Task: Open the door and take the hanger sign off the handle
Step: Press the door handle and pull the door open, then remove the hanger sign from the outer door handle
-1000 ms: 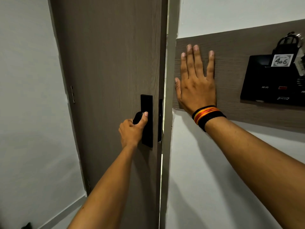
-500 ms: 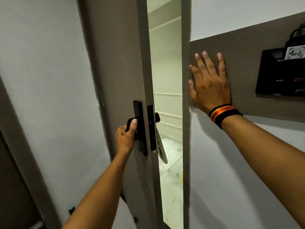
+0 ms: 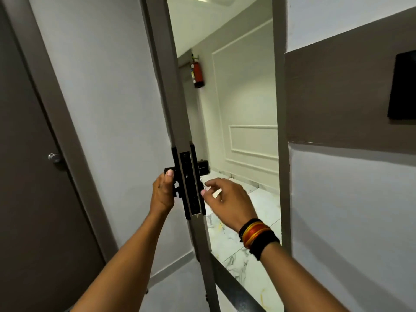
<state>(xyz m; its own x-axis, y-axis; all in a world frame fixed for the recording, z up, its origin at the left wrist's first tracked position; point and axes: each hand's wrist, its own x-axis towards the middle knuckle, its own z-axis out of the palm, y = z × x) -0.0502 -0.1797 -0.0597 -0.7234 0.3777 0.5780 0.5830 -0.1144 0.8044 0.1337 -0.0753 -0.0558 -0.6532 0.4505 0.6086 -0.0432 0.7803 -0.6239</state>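
The grey door (image 3: pixel 167 91) stands ajar and I see it edge-on, with its black lock plate (image 3: pixel 188 183) facing me. My left hand (image 3: pixel 162 193) is shut on the black inner handle (image 3: pixel 169 171). My right hand (image 3: pixel 227 199) reaches past the door's edge, just below the outer handle (image 3: pixel 203 168), with thumb and fingers curled but apart. The hanger sign is almost wholly hidden behind the door edge and my right hand; only a pale sliver (image 3: pixel 211 190) shows between thumb and fingers, and I cannot tell whether they touch it.
The door frame (image 3: pixel 280 131) stands right of the gap, with a brown wall panel and a black card holder (image 3: pixel 403 86) beyond. A second door with a round knob (image 3: pixel 54 157) is at the left. Outside are a marble floor (image 3: pixel 236 248) and a red fire extinguisher (image 3: pixel 198 74).
The door has swung further open toward me. My right hand left the wall panel and moved down-left to the outer side of the door by the handle. The left hand keeps its grip.
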